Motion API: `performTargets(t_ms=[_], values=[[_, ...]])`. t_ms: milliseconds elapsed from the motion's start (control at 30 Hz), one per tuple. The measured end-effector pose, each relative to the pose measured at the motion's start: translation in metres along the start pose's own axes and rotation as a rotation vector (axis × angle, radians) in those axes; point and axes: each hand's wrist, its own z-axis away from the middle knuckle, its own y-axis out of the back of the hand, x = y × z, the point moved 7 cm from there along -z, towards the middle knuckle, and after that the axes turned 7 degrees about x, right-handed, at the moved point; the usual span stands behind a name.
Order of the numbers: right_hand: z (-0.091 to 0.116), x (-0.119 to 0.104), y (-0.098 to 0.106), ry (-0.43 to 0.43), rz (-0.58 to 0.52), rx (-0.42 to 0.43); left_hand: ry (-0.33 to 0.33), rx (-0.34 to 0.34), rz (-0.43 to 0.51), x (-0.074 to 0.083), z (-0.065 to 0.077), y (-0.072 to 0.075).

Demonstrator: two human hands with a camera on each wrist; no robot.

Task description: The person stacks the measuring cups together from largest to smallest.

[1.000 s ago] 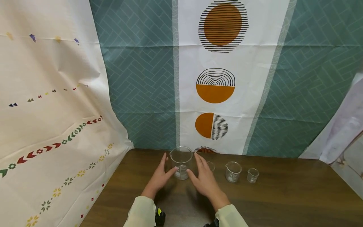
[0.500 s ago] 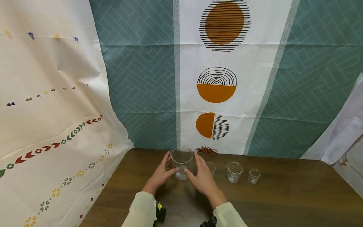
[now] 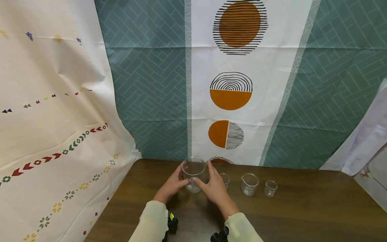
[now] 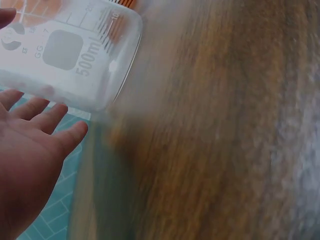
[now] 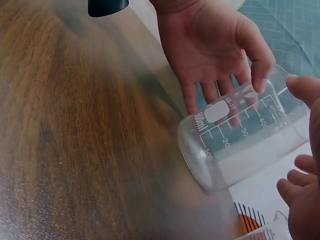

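the big beaker [image 3: 194,170] is standing upright on the desk [image 3: 293,208], its long axis running vertically and its mouth facing up. its white scale and "500ml" print are facing the person. the far edge of the desk is running just behind the big beaker.

to the right of the big beaker, three lesser ones are standing upright in a row. the near beaker [image 3: 226,179] is sitting closest to it, partly hiding behind the right hand [image 3: 216,189], which is standing in the way between the two. the middle beaker [image 3: 249,185] is standing farther right, its spout pointing left toward the big beaker. the mini beaker [image 3: 270,189] is standing farthest right, its spout pointing that same way. behind the big beaker a teal cloth [image 3: 148,84] is hanging, its white panel [image 3: 199,84] bearing orange and black rounds; a cream cloth [image 3: 60,134] is hanging well off to its left. pale sleeves [image 3: 242,227] and black wrist devices [image 3: 173,224] are showing on its near side.

the grip of both hands is cupping the big beaker, spreading about as wide as the glass. the left hand [image 3: 173,187] is curving round its left side, thumb lying on the front, fingers showing through the glass in the right wrist view. the right hand is holding its right side, thumb lying on the front, fingers bending along the wall; whether every right fingertip is touching, i cannot tell.
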Motion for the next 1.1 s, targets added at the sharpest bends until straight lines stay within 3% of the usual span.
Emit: performTargets(t_ms=[500, 1100], values=[[0.0023, 0.0047, -0.0043, -0.033, -0.010, -0.018, 0.000, 0.018, 0.013, -0.0056, -0.0002, -0.0021], [-0.0068, 0.0045, -0.0098, -0.034, -0.032, -0.039, -0.012, 0.012, 0.012, -0.0005, -0.0017, -0.0050]])
